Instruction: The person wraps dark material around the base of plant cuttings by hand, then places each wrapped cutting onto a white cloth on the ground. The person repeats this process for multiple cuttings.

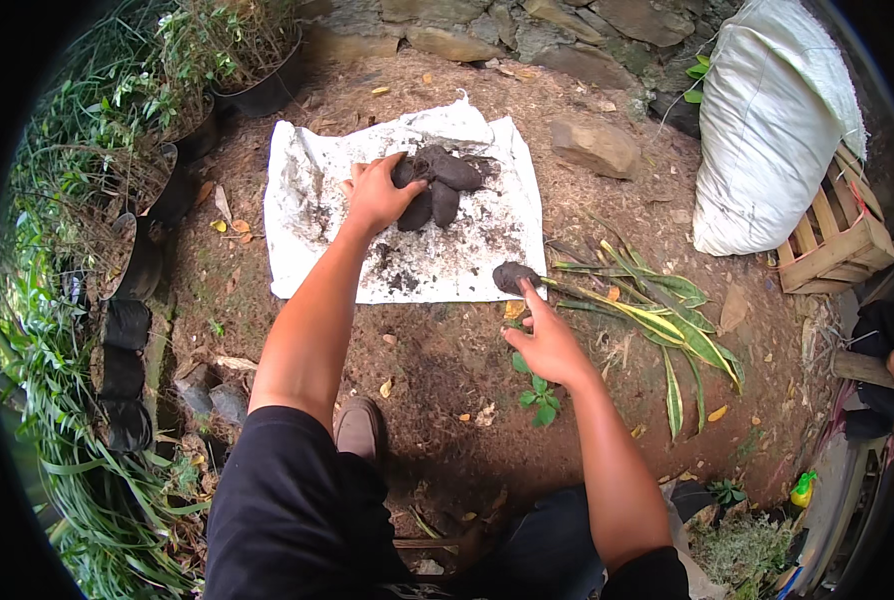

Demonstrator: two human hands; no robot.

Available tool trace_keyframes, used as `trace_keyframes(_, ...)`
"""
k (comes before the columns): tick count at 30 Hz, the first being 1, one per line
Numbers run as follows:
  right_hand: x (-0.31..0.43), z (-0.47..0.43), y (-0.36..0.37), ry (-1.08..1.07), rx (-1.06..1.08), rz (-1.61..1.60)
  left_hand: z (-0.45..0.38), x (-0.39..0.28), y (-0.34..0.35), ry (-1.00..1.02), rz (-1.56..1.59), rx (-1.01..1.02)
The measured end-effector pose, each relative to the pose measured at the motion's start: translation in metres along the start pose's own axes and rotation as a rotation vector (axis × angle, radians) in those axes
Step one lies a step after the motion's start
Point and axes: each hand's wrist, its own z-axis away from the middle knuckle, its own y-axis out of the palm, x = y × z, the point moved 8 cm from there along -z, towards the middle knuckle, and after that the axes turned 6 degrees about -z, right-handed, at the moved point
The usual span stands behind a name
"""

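Note:
A pile of dark, soil-like lumps [447, 196] lies on a soiled white woven plastic sheet [308, 262]. My left hand [378, 193] is at the pile's left side, thumb and index finger around one lump, other fingers spread; whether it grips is unclear. At the sheet's lower right corner sits a dark clod [513, 277], apparently the root ball of a snake plant. Yellow-edged snake plant leaves [668, 319] stretch from it to the right over the ground. My right hand [550, 341] touches the clod with its index fingertip, thumb apart.
Potted plants [267, 79] and black grow bags [126, 326] line the left. Behind the sheet are a stone wall [454, 41] and a loose rock [595, 148]. A full white sack [769, 135] leans by a wooden crate [837, 244] at right. A small seedling [541, 401] grows near my right forearm.

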Motion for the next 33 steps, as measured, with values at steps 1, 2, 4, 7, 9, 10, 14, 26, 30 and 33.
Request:
trace_keyframes(1,0.005,0.002,0.000,-0.013,0.000,0.080,0.000,0.007,-0.005,-0.056,-0.024,-0.056)
trace_keyframes(2,0.009,0.004,0.000,-0.006,0.008,0.107,0.001,0.013,-0.009,-0.110,-0.047,-0.112)
trace_keyframes(4,0.015,0.007,0.001,-0.023,0.004,0.164,0.007,0.021,-0.020,-0.192,-0.184,-0.300)
trace_keyframes(7,0.028,0.013,-0.001,0.032,0.051,0.184,0.004,0.017,-0.038,-0.147,-0.256,-0.446)
trace_keyframes(9,0.029,0.014,0.000,0.062,0.078,0.192,-0.006,0.005,-0.027,-0.060,-0.292,-0.319)
trace_keyframes(10,0.027,0.014,0.002,0.060,0.080,0.204,-0.012,0.000,-0.019,-0.020,-0.309,-0.237)
trace_keyframes(14,0.026,0.017,0.004,0.044,0.097,0.199,-0.024,-0.007,0.015,0.030,-0.386,-0.042)
trace_keyframes(26,0.024,0.016,-0.025,-0.097,-0.187,0.153,-0.030,-0.002,0.013,0.026,-0.358,-0.043)
trace_keyframes(30,0.018,0.019,-0.022,-0.053,-0.123,0.169,-0.022,0.000,-0.014,-0.025,-0.199,-0.193)
trace_keyframes(33,0.003,0.021,-0.016,-0.033,-0.056,0.243,-0.014,0.000,-0.032,-0.056,-0.124,-0.234)
